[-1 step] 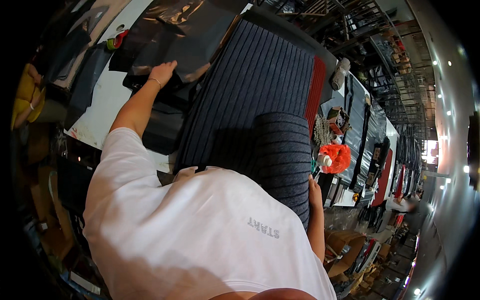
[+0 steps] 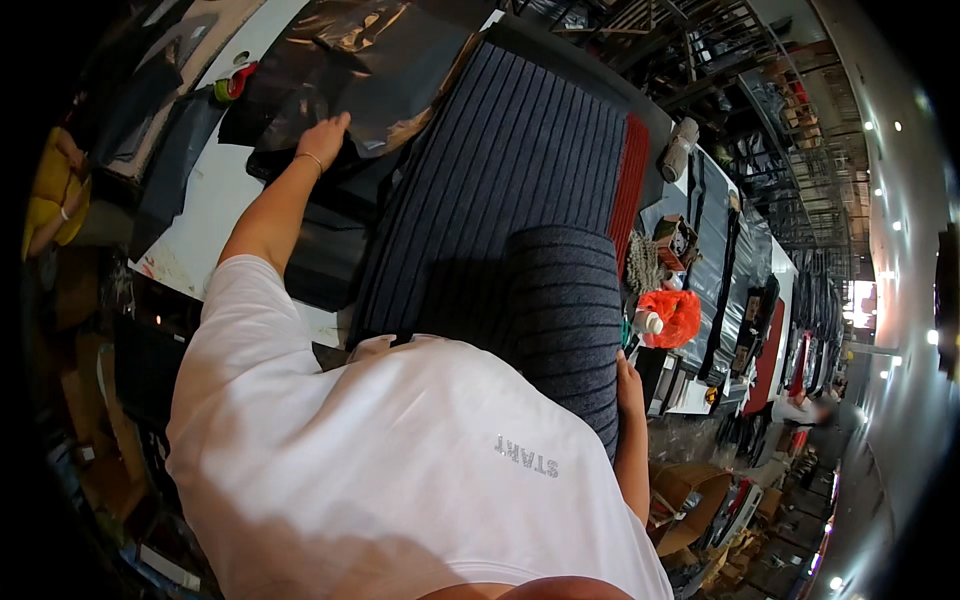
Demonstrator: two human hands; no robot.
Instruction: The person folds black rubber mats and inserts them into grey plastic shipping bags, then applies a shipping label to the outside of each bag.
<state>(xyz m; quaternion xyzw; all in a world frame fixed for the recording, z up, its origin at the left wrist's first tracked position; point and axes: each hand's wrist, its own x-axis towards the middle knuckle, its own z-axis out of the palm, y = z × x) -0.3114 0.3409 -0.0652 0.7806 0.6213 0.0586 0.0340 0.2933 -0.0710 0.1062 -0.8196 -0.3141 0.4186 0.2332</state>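
Observation:
A large dark grey ribbed mat (image 2: pixel 500 140) lies over the table, its near right part bent up into a thick roll (image 2: pixel 565 300) against my body. My left hand (image 2: pixel 324 140) reaches out to the left of the mat, fingers closed at the near edge of a shiny black plastic sheet (image 2: pixel 370 80). Beneath that hand are more dark sheets (image 2: pixel 325 250). Low at the right side of the roll, my right hand (image 2: pixel 628 382) lies along its edge; most of its fingers are hidden.
A red ribbed strip (image 2: pixel 632 180) shows along the mat's right side. Beyond it are an orange plastic bag (image 2: pixel 675 318), a white bottle (image 2: pixel 650 323) and a small box (image 2: pixel 675 240). Tape rolls (image 2: pixel 235 82) lie at far left, near another person's yellow sleeve (image 2: pixel 50 185).
My left hand has shifted slightly away from me, and the near edge of the plastic sheet has lifted and creased. My right hand and the roll stay nearly still.

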